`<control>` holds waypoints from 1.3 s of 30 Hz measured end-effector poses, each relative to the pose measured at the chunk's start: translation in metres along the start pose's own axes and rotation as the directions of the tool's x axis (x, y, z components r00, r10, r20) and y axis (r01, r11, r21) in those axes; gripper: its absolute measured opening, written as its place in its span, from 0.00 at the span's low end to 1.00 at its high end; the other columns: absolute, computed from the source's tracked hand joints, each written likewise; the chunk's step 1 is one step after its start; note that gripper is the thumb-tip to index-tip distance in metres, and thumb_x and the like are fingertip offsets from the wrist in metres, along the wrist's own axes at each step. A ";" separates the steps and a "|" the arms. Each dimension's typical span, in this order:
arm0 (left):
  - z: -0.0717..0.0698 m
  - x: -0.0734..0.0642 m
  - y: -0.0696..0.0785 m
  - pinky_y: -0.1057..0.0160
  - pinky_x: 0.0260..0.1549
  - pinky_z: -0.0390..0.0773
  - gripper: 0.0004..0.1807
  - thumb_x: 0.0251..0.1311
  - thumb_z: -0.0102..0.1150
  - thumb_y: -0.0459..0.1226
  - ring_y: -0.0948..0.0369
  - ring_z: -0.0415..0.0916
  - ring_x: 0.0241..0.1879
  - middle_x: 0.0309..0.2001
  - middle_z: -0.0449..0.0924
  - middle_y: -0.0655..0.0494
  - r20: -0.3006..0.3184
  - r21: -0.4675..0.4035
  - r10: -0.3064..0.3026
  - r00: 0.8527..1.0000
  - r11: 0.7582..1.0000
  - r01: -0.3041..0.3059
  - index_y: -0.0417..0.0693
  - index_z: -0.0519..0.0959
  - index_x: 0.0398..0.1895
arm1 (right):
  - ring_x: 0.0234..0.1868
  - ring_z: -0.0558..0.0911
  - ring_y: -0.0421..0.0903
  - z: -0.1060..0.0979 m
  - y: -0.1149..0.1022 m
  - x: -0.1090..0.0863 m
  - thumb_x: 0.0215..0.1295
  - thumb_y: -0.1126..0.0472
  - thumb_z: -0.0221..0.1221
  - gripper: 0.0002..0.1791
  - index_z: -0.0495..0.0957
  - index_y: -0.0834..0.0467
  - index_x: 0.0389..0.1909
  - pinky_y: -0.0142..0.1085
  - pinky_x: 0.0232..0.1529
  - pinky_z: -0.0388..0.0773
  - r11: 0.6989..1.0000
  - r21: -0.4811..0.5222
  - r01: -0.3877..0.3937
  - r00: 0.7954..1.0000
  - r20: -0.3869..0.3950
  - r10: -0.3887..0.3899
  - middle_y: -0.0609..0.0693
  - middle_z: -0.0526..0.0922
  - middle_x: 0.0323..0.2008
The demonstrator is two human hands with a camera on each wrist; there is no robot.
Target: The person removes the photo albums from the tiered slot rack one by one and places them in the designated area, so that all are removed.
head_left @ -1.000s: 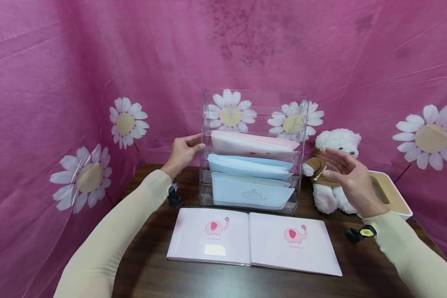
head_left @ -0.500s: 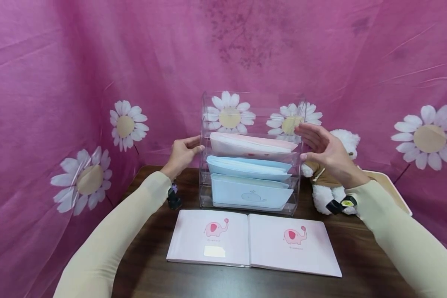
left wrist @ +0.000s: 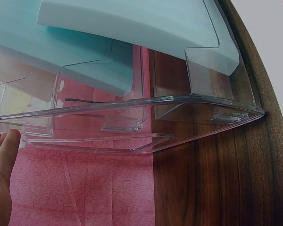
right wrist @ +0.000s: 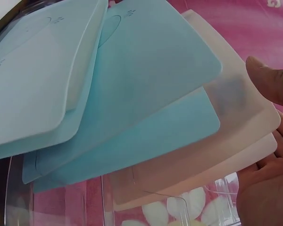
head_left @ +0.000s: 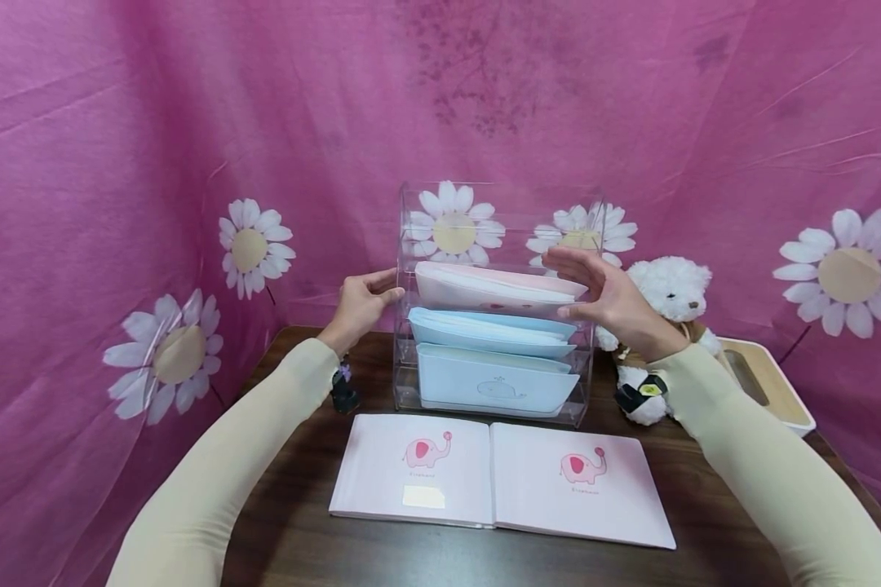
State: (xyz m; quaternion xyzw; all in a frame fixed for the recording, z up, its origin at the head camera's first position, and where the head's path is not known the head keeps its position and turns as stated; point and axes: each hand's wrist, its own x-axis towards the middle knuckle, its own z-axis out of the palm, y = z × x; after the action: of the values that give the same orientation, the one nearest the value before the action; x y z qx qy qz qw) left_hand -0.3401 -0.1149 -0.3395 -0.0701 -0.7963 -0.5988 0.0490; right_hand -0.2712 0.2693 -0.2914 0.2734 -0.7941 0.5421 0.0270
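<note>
At the clear acrylic tiered rack (head_left: pixel 407 379) on the dark-brown wooden table (head_left: pixel 286 477), my left grip (head_left: pixel 357 306), fingers extended, touches the side; my right grip (head_left: pixel 611 298), spread, flanks the pale-pink rectangular folder (head_left: pixel 484 287) inside.

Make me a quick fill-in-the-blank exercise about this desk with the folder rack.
The folder nearest the right hand is ____ in colour.
The front folder shows a drawing of a ____.
The teddy bear is on the ____-hand side of the clear rack.
Both pale covers show a pink ____.
Missing words: pink, whale, right, elephant.
</note>
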 end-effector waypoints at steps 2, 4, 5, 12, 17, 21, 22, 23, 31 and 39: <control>0.000 0.000 0.000 0.58 0.62 0.80 0.27 0.64 0.68 0.35 0.56 0.81 0.62 0.62 0.82 0.46 -0.002 -0.002 -0.001 1.000 1.000 0.001 0.46 0.77 0.67 | 0.76 0.67 0.41 0.001 0.000 0.002 0.61 0.74 0.67 0.46 0.59 0.53 0.78 0.23 0.54 0.81 1.000 -0.010 -0.007 1.000 0.001 0.007 0.53 0.66 0.76; 0.000 0.000 0.000 0.58 0.62 0.80 0.26 0.64 0.67 0.34 0.56 0.81 0.61 0.62 0.82 0.46 -0.003 -0.005 -0.002 1.000 1.000 0.002 0.46 0.77 0.66 | 0.76 0.67 0.44 0.001 0.000 0.004 0.61 0.73 0.68 0.46 0.60 0.51 0.77 0.23 0.54 0.80 1.000 -0.015 -0.010 1.000 0.001 0.010 0.55 0.66 0.76; 0.000 0.000 0.000 0.58 0.62 0.80 0.26 0.64 0.67 0.34 0.56 0.81 0.61 0.62 0.82 0.46 -0.002 -0.005 -0.003 1.000 1.000 0.003 0.46 0.77 0.66 | 0.75 0.68 0.42 0.002 0.000 0.005 0.61 0.73 0.68 0.46 0.61 0.49 0.77 0.23 0.54 0.81 1.000 -0.016 -0.011 1.000 0.002 0.011 0.53 0.67 0.76; -0.001 0.000 0.000 0.58 0.62 0.80 0.27 0.64 0.67 0.34 0.55 0.81 0.62 0.63 0.81 0.46 -0.002 0.000 0.001 1.000 1.000 -0.001 0.46 0.76 0.67 | 0.75 0.69 0.45 0.005 0.000 0.009 0.60 0.74 0.67 0.44 0.62 0.51 0.76 0.25 0.53 0.82 1.000 0.008 -0.008 1.000 0.006 0.008 0.52 0.68 0.76; 0.000 0.000 0.000 0.58 0.61 0.81 0.27 0.64 0.67 0.34 0.55 0.82 0.61 0.62 0.82 0.46 -0.001 -0.007 0.002 1.000 1.000 -0.002 0.46 0.76 0.67 | 0.70 0.75 0.38 0.005 0.001 0.012 0.62 0.73 0.66 0.40 0.63 0.57 0.75 0.25 0.54 0.82 1.000 0.021 -0.014 1.000 -0.013 0.014 0.58 0.70 0.74; 0.001 0.001 0.000 0.58 0.61 0.81 0.27 0.64 0.67 0.34 0.55 0.82 0.61 0.62 0.82 0.46 -0.004 -0.013 0.007 1.000 1.000 -0.007 0.46 0.77 0.67 | 0.68 0.77 0.41 0.006 0.005 0.015 0.64 0.71 0.65 0.37 0.66 0.56 0.74 0.24 0.54 0.81 1.000 0.021 0.000 0.999 -0.032 0.000 0.54 0.75 0.70; 0.001 0.001 -0.001 0.58 0.61 0.81 0.27 0.64 0.67 0.35 0.55 0.82 0.61 0.62 0.82 0.47 -0.005 -0.010 0.007 1.000 1.000 -0.007 0.46 0.77 0.67 | 0.69 0.77 0.43 0.007 0.006 0.016 0.64 0.71 0.65 0.36 0.67 0.55 0.73 0.24 0.55 0.81 1.000 0.027 0.005 0.999 -0.034 -0.004 0.52 0.76 0.70; 0.001 0.001 -0.001 0.58 0.61 0.81 0.27 0.64 0.67 0.35 0.55 0.82 0.61 0.62 0.82 0.47 -0.005 -0.009 0.007 1.000 1.000 -0.007 0.46 0.77 0.67 | 0.69 0.77 0.43 0.007 0.007 0.018 0.65 0.71 0.65 0.36 0.68 0.55 0.73 0.24 0.55 0.81 0.999 0.035 0.008 0.999 -0.035 -0.007 0.50 0.77 0.69; 0.001 0.000 -0.002 0.59 0.60 0.82 0.27 0.63 0.68 0.34 0.55 0.82 0.61 0.62 0.82 0.46 -0.007 -0.015 0.010 1.000 1.000 -0.010 0.45 0.77 0.67 | 0.59 0.80 0.36 0.015 0.014 0.026 0.62 0.69 0.68 0.29 0.76 0.57 0.65 0.24 0.50 0.81 0.999 0.009 -0.044 0.995 -0.091 0.044 0.48 0.82 0.63; 0.001 0.003 -0.003 0.59 0.60 0.82 0.27 0.63 0.69 0.35 0.56 0.82 0.61 0.61 0.82 0.46 -0.013 -0.004 0.018 1.000 1.000 -0.018 0.46 0.77 0.66 | 0.51 0.83 0.39 0.017 0.012 0.031 0.61 0.61 0.71 0.22 0.83 0.55 0.57 0.29 0.46 0.84 0.989 0.011 -0.147 0.971 -0.189 0.146 0.39 0.85 0.53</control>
State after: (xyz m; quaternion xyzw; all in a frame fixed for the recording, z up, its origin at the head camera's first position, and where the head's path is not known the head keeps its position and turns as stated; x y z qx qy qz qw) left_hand -0.3437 -0.1149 -0.3422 -0.0734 -0.7941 -0.6004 0.0594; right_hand -0.2988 0.2447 -0.2986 0.1611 -0.8068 0.5650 0.0627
